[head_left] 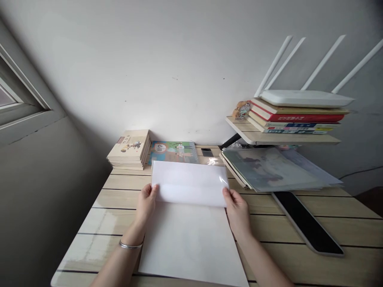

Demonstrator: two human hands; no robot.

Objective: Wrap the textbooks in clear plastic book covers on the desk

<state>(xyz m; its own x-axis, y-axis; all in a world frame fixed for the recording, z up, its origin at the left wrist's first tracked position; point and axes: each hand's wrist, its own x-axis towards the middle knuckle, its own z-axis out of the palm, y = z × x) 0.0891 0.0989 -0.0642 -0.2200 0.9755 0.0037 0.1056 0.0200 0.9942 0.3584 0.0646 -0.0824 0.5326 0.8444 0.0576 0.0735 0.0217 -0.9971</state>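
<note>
A large white sheet of paper lies on the wooden desk in front of me. A folded or second white sheet rests over its far part. My left hand pinches the left end of that upper sheet's near edge, fingers closed on it. My right hand grips the right end of the same edge, thumb on top. A silver bracelet circles my left wrist.
A stack of books and a colourful picture book sit at the back by the wall. At right, a tablet or phone lies dark, beside plastic-sleeved books. A shelf holds books and a white router.
</note>
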